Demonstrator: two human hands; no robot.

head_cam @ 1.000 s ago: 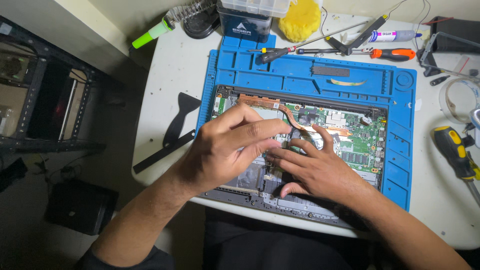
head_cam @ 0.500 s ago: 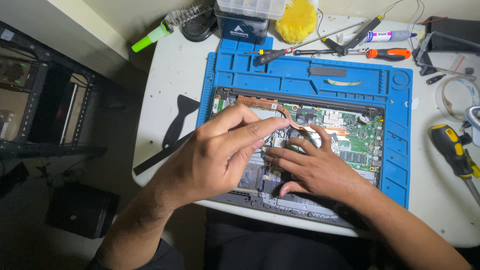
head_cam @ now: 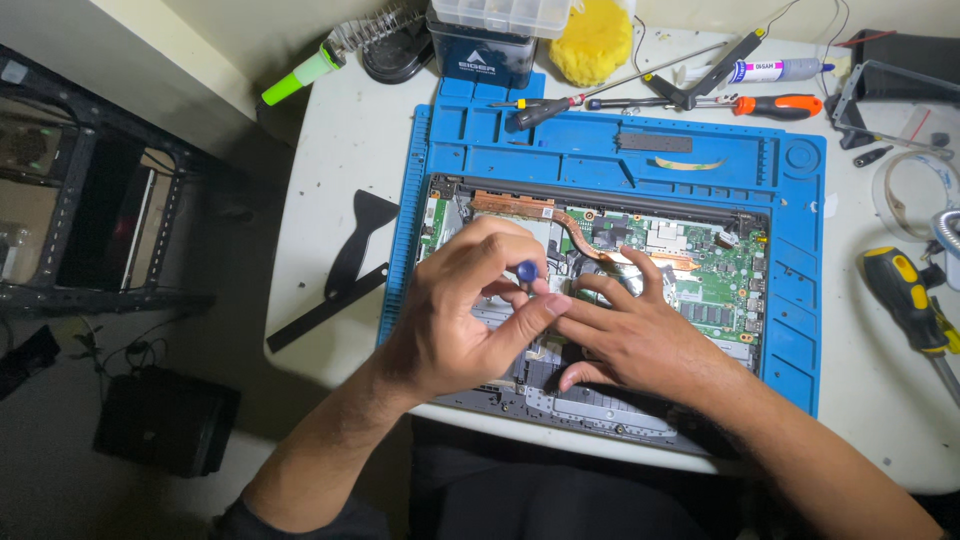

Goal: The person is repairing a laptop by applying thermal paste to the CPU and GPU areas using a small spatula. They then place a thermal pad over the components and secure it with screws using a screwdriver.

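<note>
At the far left, a dark metal rack [head_cam: 90,200] is seen beside the white table [head_cam: 330,140], and a green-tipped soldering iron [head_cam: 300,75] is lying near the table's back edge. A flat black plastic pry tool [head_cam: 360,240] and a long black strip [head_cam: 325,310] are resting on the table just left of the blue silicone work mat [head_cam: 610,150]. On the mat, an opened laptop with a green circuit board and copper heat pipe [head_cam: 690,260] is being worked on. The left hand [head_cam: 455,320] is being held over the laptop's left half, its fingers curled closed around the small blue round-capped handle of a screwdriver [head_cam: 526,270], which is pinched between thumb and fingers; the tool's tip is hidden by the hands. The right hand [head_cam: 640,335] is being kept flat on the board just beside it, fingers spread and partly open, holding nothing, with its fingertips touching the left thumb. Behind the mat, a yellow sponge [head_cam: 595,40] and an orange-handled screwdriver [head_cam: 770,103] are lying. At the far right, a yellow-and-black-handled screwdriver [head_cam: 905,295] is resting on the table.
</note>
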